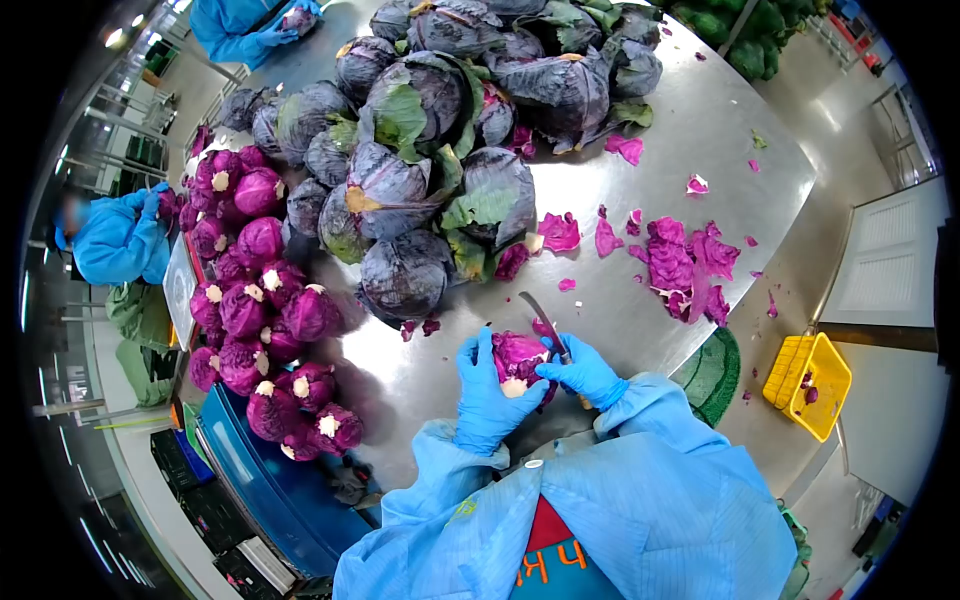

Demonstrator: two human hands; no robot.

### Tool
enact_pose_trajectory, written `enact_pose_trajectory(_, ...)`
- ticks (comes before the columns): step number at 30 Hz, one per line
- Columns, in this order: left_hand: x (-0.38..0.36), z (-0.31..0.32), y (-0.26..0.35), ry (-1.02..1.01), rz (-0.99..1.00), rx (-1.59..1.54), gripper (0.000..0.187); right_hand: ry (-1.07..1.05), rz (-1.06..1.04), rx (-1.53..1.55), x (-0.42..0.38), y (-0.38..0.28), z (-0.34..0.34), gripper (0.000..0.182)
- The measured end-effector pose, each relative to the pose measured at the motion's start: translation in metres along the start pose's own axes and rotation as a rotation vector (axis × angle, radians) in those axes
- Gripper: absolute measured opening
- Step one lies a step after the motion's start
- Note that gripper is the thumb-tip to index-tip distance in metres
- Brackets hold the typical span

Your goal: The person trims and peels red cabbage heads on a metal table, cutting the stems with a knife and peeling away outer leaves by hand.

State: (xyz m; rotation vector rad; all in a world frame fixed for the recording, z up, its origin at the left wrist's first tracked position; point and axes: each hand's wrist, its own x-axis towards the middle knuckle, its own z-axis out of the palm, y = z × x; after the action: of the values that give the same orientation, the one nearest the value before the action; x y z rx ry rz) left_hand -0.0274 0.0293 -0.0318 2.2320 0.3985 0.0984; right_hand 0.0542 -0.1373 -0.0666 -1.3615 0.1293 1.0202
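Close to my body, above the steel table [640, 200], my left hand [487, 400] in a blue glove cups a purple cabbage [519, 362] from its left side. The pale cut stem of this cabbage faces me. My right hand [585, 374], also gloved in blue, grips a knife [545, 322] whose curved, narrow blade points up and left, across the cabbage's right edge. The right thumb rests against the cabbage. Most of the knife's handle is hidden in my fingers.
Untrimmed cabbages with dark outer leaves [400, 275] are heaped ahead. Trimmed purple cabbages [243, 310] are piled at left, beside a blue bin [270, 480]. Torn leaves [670, 260] lie at right. A yellow basket [828, 385] stands beyond the table's edge. Two co-workers [115, 240] work at left and far left.
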Motion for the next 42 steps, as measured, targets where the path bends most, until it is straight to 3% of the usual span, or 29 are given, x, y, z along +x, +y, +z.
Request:
enact_pose_trajectory(2,0.002,-0.009,0.017,0.029,0.060,0.113,0.125,-0.016,-0.028,-0.025,0.016,0.013,-0.004,0.057)
enact_pose_trajectory(5,0.014,-0.016,0.033,-0.080,0.243,0.501,0.119,-0.052,-0.041,-0.039,0.021,0.005,-0.008,0.048)
enact_pose_trajectory(6,0.018,-0.012,0.027,-0.198,0.195,0.398,0.112,-0.098,-0.002,0.002,0.018,-0.008,-0.010,0.047)
enact_pose_trajectory(10,0.022,-0.009,0.024,-0.190,0.123,0.312,0.098,-0.149,0.030,-0.018,0.021,-0.014,-0.015,0.045)
enact_pose_trajectory(15,0.019,-0.006,0.020,-0.153,0.121,0.293,0.097,-0.137,-0.057,-0.199,0.026,-0.011,-0.016,0.042)
enact_pose_trajectory(18,0.018,-0.006,0.020,-0.138,0.157,0.298,0.095,-0.093,-0.127,-0.475,0.022,-0.018,-0.014,0.038)
enact_pose_trajectory(21,0.017,-0.007,0.019,-0.141,0.177,0.288,0.092,-0.014,-0.373,-0.604,0.029,-0.001,-0.014,0.038)
enact_pose_trajectory(24,0.015,-0.007,0.021,-0.142,0.176,0.301,0.093,0.009,-0.358,-0.691,0.030,0.003,-0.016,0.036)
enact_pose_trajectory(27,0.005,-0.008,0.002,-0.073,0.194,0.139,0.093,0.180,-0.269,-0.650,0.047,0.043,-0.061,0.033)
enact_pose_trajectory(28,0.008,-0.011,-0.003,-0.028,0.213,0.054,0.092,0.169,0.048,-0.602,0.030,0.013,-0.062,0.031)
enact_pose_trajectory(31,0.006,-0.015,0.012,-0.140,0.245,0.177,0.093,0.249,-0.190,-0.753,0.021,0.006,-0.063,0.030)
enact_pose_trajectory(34,0.005,-0.015,0.007,-0.123,0.199,0.133,0.094,0.660,-0.326,-1.238,0.031,-0.004,-0.078,0.030)
enact_pose_trajectory(37,0.005,-0.018,-0.004,-0.099,0.201,0.057,0.095,0.472,-0.548,-0.682,0.021,-0.026,-0.070,0.031)
enact_pose_trajectory(42,0.008,-0.025,-0.022,-0.081,0.179,-0.154,0.094,-0.097,-0.161,-0.339,0.036,-0.032,-0.022,0.038)
